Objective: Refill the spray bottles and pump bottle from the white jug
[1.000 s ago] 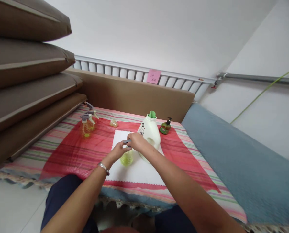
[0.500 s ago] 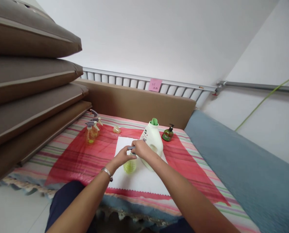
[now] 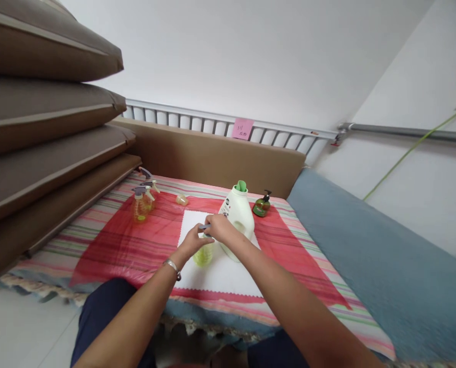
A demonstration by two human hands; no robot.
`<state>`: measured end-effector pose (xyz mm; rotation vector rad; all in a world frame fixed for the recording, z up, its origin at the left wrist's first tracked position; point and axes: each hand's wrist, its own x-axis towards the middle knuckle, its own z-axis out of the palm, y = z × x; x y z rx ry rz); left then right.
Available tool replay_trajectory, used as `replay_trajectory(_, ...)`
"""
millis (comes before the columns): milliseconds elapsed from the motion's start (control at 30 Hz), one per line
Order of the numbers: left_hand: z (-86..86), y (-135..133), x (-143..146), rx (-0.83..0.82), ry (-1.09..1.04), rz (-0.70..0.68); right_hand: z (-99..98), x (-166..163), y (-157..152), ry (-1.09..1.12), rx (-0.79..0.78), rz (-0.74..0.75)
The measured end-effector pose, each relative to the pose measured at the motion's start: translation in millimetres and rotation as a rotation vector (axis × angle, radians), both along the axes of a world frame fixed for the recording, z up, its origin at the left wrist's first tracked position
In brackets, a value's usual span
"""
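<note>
Spray bottle stands on white cloth, beside detergent jug. Left hand grip clamped at its neck; right hand grip closed on the grey head. Judged step: twisting the head. The next move needs the bottle held upright.

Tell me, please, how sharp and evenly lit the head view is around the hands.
Head view: soft, even light, no glare; the left hand and right hand on the spray bottle look slightly soft; wide-angle distortion bends the stacked cushions at the left edge.
</note>
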<state>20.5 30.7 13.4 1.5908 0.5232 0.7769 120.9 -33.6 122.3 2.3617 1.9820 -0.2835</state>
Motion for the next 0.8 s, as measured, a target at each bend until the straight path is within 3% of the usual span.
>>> replay_trajectory(233,6.7,2,-9,-0.020,0.027,-0.119,-2.9,-1,0,0.011,0.008,0.014)
replay_trajectory(433,0.8,-5,0,0.027,0.018,0.010,-0.3,-2,-1,0.014,0.009,-0.005)
replay_trajectory(667,0.1,1,-13,0.038,0.042,0.073,0.8,-3,-1,0.001,0.012,-0.001)
replay_trajectory(800,-2.7,-1,-4,0.076,0.022,0.115,2.8,-3,2,-0.017,-0.018,-0.012)
